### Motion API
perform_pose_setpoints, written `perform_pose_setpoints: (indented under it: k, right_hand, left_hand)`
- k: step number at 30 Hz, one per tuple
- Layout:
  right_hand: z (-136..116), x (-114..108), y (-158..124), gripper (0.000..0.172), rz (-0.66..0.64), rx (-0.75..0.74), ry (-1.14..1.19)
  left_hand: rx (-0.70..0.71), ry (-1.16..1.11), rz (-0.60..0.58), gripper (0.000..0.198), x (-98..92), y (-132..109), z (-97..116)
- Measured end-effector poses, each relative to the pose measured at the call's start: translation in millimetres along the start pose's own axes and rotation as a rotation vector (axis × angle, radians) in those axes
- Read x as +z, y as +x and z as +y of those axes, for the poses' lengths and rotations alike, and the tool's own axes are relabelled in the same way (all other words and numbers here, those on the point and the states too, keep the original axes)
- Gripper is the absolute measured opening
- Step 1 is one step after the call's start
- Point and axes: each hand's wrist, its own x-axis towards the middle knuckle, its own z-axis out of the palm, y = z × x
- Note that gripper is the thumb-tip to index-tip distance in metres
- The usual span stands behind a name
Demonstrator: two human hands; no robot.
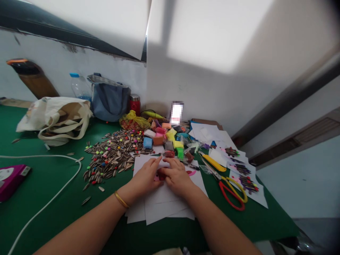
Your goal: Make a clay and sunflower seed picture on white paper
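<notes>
One view only: head cam. Looks fwd + down along both forearms, close range. Left hand [145,180] & right hand [177,179] sit centre-low in frame. Green table [53,198] runs left of and beyond hands; white wall [202,88] beyond them fills upper frame. Wide lens, edges bowed.

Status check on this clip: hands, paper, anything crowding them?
Left hand and right hand side by side on white paper sheets, touching a small red-pink piece; grip unclear. Striped sunflower seed pile left, red-and-yellow-handled scissors right.
</notes>
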Motion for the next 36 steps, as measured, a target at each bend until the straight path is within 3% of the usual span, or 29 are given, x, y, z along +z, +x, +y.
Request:
perform_pose_setpoints:
  k: [11,17,22,29,36]
  right_hand:
    - [0.5,0.7,-0.2,0.040,0.009,-0.047,-0.003]
    - [5.2,1.8,0.9,0.049,0.020,0.049,-0.008]
    - [5.1,1.3,1.9,0.044,-0.019,0.040,-0.003]
    - [17.5,0.8,0.5,0.050,0.059,0.111,0.043]
    - [21.0,-3.0,-0.7,0.044,0.034,0.113,0.018]
  left_hand:
    - [-0.001,-0.005,0.005,0.085,0.3,0.2,0.3]
    - [0.020,-0.009,0.013,0.093,0.8,-1.0,-1.5]
    - [0.017,-0.027,0.006,0.092,-0.3,-0.2,-0.8]
    - [-0.015,-0.021,-0.022,0.091,0.0,-0.3,0.4]
    - [0.019,-0.005,-0.067,0.084,-5.7,-0.8,5.7]
